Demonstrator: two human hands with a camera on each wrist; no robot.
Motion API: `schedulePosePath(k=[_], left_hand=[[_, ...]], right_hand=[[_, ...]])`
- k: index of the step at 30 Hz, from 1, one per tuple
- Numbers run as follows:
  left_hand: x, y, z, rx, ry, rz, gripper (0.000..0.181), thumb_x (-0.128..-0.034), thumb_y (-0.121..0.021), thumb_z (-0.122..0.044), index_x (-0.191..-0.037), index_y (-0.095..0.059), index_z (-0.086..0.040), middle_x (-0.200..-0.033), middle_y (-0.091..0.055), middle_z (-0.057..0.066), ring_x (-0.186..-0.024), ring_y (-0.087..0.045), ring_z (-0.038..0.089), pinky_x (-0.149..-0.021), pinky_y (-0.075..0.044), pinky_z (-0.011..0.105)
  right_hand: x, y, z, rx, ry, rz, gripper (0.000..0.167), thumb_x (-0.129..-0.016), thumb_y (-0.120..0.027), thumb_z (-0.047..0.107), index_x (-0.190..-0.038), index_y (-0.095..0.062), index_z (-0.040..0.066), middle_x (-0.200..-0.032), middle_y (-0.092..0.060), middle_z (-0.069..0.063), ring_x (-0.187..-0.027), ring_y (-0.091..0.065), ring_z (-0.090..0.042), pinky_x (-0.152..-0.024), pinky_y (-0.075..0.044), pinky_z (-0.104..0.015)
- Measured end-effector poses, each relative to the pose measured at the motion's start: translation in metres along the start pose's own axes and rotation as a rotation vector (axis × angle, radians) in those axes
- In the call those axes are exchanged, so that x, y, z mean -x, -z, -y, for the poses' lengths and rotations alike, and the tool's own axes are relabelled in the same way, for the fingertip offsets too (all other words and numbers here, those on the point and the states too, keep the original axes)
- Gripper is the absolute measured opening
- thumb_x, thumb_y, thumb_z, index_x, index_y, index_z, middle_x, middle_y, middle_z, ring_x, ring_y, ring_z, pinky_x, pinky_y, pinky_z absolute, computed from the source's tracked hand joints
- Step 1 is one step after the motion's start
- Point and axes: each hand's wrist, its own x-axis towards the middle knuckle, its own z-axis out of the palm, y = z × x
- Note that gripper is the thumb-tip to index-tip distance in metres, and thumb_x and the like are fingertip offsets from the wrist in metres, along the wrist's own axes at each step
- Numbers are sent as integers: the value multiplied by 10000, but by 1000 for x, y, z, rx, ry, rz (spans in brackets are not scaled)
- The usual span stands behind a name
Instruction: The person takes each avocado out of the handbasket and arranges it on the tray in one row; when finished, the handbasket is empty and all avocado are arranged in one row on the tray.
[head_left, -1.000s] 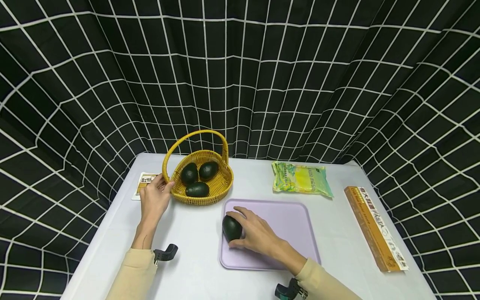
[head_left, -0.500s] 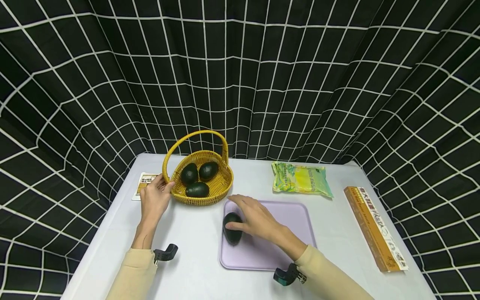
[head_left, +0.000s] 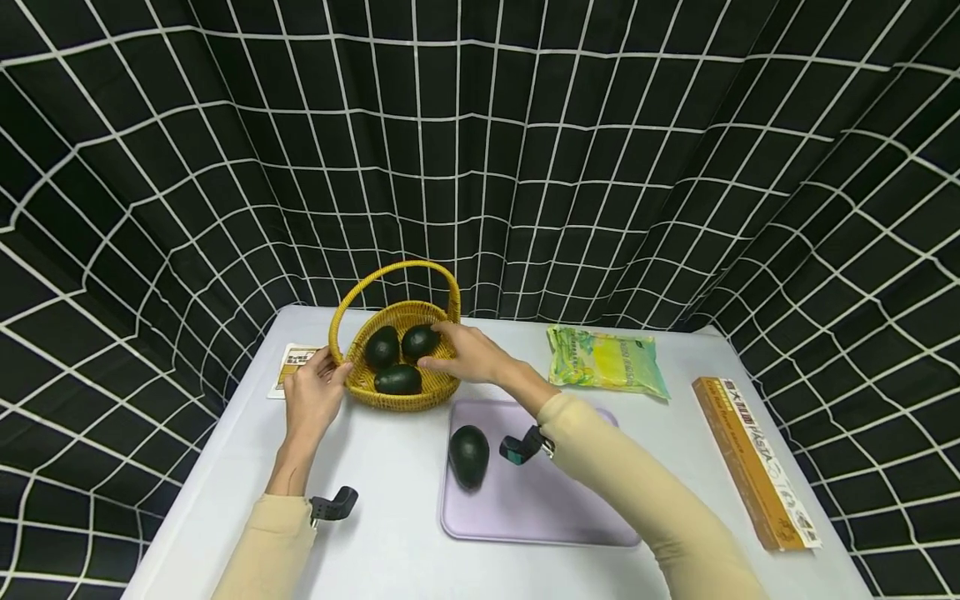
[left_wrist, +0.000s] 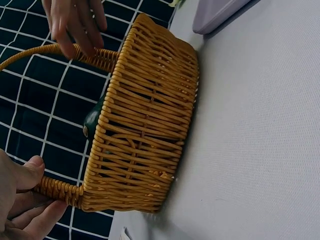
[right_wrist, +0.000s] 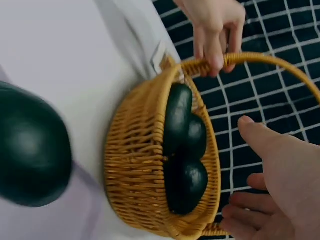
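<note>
A yellow wicker basket (head_left: 401,402) holds three dark green avocados (head_left: 398,380). My left hand (head_left: 311,400) pinches the base of its arched handle on the left side, thumb and fingers around it in the left wrist view (left_wrist: 25,200). Over the basket's right side reaches my right hand (head_left: 472,354), fingers spread and holding nothing, close to the back right avocado (head_left: 421,342). One more avocado (head_left: 468,457) lies on the left part of the lilac tray (head_left: 540,521), below my right forearm.
A green and yellow packet (head_left: 607,360) lies at the back right. Along the right side is a long brown pasta box (head_left: 753,462). Partly behind my left hand is a small white and brown packet (head_left: 292,362). A black gridded curtain (head_left: 480,167) hangs behind the table.
My right hand has let go of the avocado on the tray and moved up and left to the basket. My left hand keeps its hold on the handle.
</note>
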Motion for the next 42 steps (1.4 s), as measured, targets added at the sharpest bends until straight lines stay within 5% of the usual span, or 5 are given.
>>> schedulePosePath(k=[6, 15, 25, 32, 42], left_hand=[[-3, -1, -3, -6, -5, 18, 469, -935, -796, -124, -1336, -652, 73, -1219, -721, 285, -1091, -744, 408, -958, -618, 512], [1, 1, 1, -16, -2, 16, 467, -931, -800, -121, -1328, -656, 77, -1208, -725, 291, -1076, -746, 420, -948, -620, 525], [-1, 1, 0, -5, 4, 24, 471, -932, -798, -121, -1336, -653, 71, -1221, -723, 284, -1088, -746, 414, -957, -619, 516], [-1, 0, 0, -12, 22, 31, 483, -931, -797, -127, -1345, -647, 72, -1197, -731, 280, -1095, -741, 417, -997, -594, 539], [-3, 1, 1, -32, 19, 26, 484, -922, -805, -117, -1335, -651, 82, -1206, -727, 283, -1081, -745, 420, -983, -603, 526]], right_hand=[[-31, 0, -4, -41, -61, 52, 743, -1012, -689, 415, -1571, -412, 11, -1516, -556, -215, -1383, -571, -351, -1159, -510, -454], [-54, -16, -13, 9, -181, 69, 753, -1019, -675, 426, -1605, -377, 59, -1619, -458, -171, -1493, -458, -332, -1239, -419, -480], [-69, -27, -17, -8, -185, 51, 740, -1011, -688, 430, -1611, -392, 115, -1632, -447, -145, -1512, -429, -331, -1258, -388, -495], [-72, -40, -18, 64, -161, 141, 724, -1007, -661, 506, -1605, -414, 181, -1638, -438, -116, -1543, -373, -338, -1269, -359, -532], [-73, -37, -19, 135, -128, 160, 562, -952, -792, 279, -1439, -539, 160, -1458, -570, -132, -1391, -530, -296, -1208, -451, -454]])
